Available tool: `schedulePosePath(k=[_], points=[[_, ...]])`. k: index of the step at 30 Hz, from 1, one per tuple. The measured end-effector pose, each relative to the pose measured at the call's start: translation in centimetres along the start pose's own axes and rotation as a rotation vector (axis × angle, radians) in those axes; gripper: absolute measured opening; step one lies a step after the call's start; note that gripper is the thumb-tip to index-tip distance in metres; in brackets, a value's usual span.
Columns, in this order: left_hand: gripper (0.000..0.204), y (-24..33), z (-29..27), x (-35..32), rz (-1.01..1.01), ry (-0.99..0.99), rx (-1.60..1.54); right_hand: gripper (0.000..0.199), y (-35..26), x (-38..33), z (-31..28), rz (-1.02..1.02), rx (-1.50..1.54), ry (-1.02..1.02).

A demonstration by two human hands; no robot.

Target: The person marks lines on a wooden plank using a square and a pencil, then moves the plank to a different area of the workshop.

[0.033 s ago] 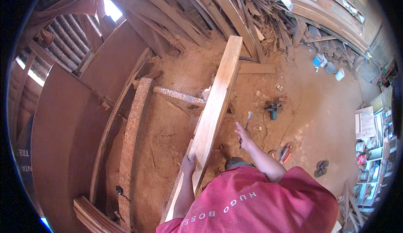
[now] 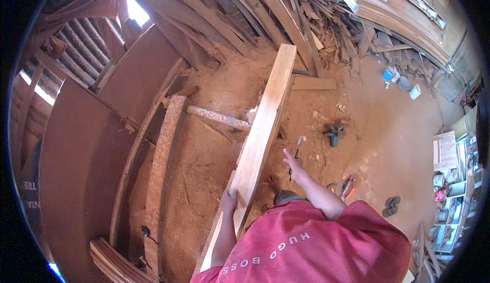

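Note:
A long pale wooden plank (image 2: 265, 112) runs from beside my body away toward the far side of the workshop. My left hand (image 2: 229, 199) is closed on its left edge, with the thumb over the upper face. To the right of the plank, my right hand (image 2: 294, 166) is held in the air, fingers apart and nothing in it. A hammer-like tool (image 2: 299, 145) with a thin dark handle lies on the floor just beyond that hand.
Left of the plank runs a dust-covered beam (image 2: 166, 165), joined by a crossbar (image 2: 219, 117). On the right floor are a green power tool (image 2: 333, 137) with a cord, an orange tool (image 2: 348, 187), sandals (image 2: 391, 206) and buckets (image 2: 403, 83). Scrap wood (image 2: 326, 33) is heaped behind.
My right hand has shifted slightly left, toward the plank. The left hand keeps its place on the plank's edge.

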State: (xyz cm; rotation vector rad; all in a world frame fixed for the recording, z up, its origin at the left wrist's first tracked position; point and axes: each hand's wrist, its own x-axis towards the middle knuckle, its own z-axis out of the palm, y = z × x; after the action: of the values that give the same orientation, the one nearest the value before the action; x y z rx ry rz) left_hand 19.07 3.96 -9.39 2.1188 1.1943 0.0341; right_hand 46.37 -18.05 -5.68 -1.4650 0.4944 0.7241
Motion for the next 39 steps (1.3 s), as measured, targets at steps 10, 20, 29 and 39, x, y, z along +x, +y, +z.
schedulePosePath(k=[10, 20, 29, 39], points=[[0.06, 5.6, 0.8, 3.8, -0.019, -0.023, -0.178, 0.094, -0.9, 4.1, 8.8, 0.142, -0.251, -0.021], [0.064, 8.2, 3.2, 2.1, -0.047, 0.182, 0.193, 0.084, 1.2, 5.5, 7.4, 0.29, -0.366, -0.002], [0.074, 7.2, 1.9, -5.3, 0.037, -0.032, 0.108, 0.062, 0.7, -1.1, 2.9, 0.342, -0.179, 0.071], [0.105, 1.5, -5.0, -11.9, 0.166, -0.057, 0.404, 0.049, -0.7, -4.9, 6.1, -0.044, -0.073, -0.146]])
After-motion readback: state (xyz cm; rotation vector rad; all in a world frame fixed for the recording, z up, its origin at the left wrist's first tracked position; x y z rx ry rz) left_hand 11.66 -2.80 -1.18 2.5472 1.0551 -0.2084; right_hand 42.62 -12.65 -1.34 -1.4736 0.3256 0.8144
